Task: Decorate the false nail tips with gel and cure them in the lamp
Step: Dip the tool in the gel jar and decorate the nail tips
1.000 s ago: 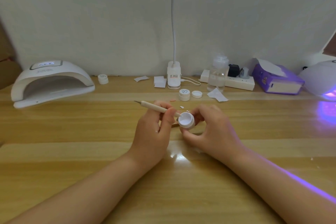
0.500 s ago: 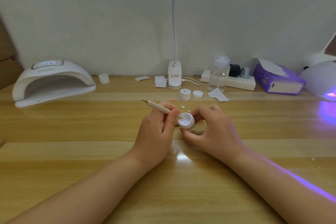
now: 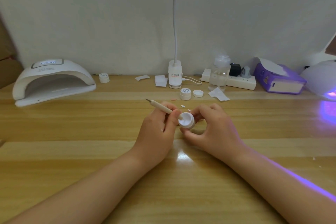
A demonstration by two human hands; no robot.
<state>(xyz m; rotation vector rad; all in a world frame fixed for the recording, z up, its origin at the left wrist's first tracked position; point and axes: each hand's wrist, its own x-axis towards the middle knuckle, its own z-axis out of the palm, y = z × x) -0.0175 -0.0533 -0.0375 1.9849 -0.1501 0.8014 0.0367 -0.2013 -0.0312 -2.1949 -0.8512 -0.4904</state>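
My right hand [image 3: 214, 129] holds a small open white gel jar [image 3: 187, 121] tilted toward me, just above the wooden table [image 3: 72, 151]. My left hand [image 3: 158, 129] pinches a beige nail tool [image 3: 161, 108], and the tool's working end dips into the jar. The tool's metal tip points up to the left. Two small false nail tips, a white nail tip [image 3: 183, 106] and a pink nail tip [image 3: 174, 99], lie on the table behind my hands. A white curing lamp [image 3: 52, 80] stands at the back left, with nothing visible in its opening.
A closed gel jar [image 3: 185, 93] and a loose lid [image 3: 198, 93] sit behind my hands. Another jar [image 3: 104, 78], paper wipes [image 3: 161, 80], a desk lamp base [image 3: 175, 74], a clear bottle [image 3: 219, 72], a power strip [image 3: 241, 82] and a purple tissue box [image 3: 280, 80] line the back. A second lamp [image 3: 321, 78] glows violet at right.
My left hand has swung the tool a little right, and its end has gone deeper into the jar. My right hand has kept the jar almost still.
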